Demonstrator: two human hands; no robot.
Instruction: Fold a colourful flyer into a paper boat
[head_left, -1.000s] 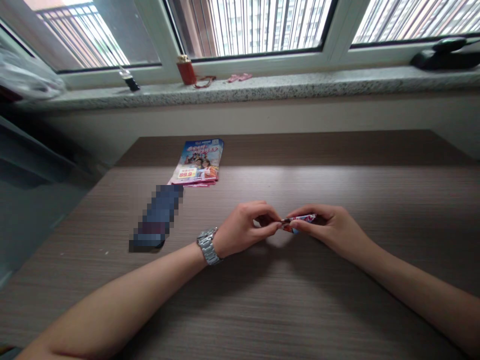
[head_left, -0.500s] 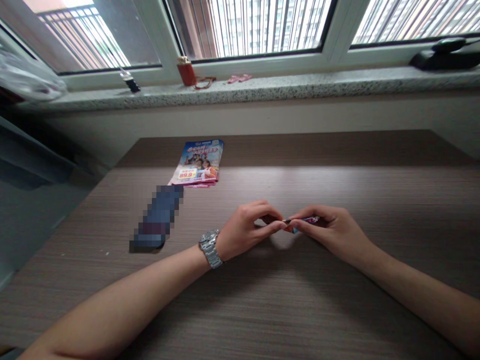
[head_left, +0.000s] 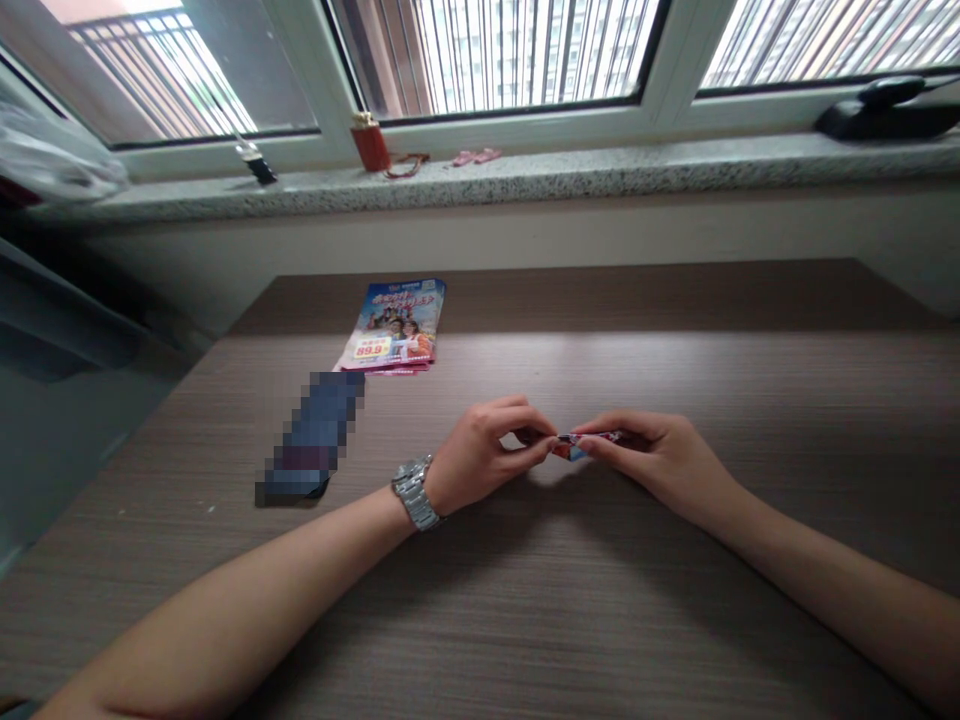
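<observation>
Between my hands is a small folded piece of printed paper, red, blue and purple, raised just over the wooden table. My left hand pinches its left end between thumb and forefinger; a metal watch circles that wrist. The thumb and fingers of my right hand are closed on the right end, covering part of it. Beyond my left hand lies a stack of colourful leaflets with a large price printed on the top one.
A dark, pixelated flat object lies left of my left hand, touching the leaflets' near edge. On the stone windowsill stand a red container with a gold top, small pink items and a black device.
Both hands and the folded paper have shifted slightly left. A little more of the paper shows between my fingers. The leaflets and the dark object have stayed in place.
</observation>
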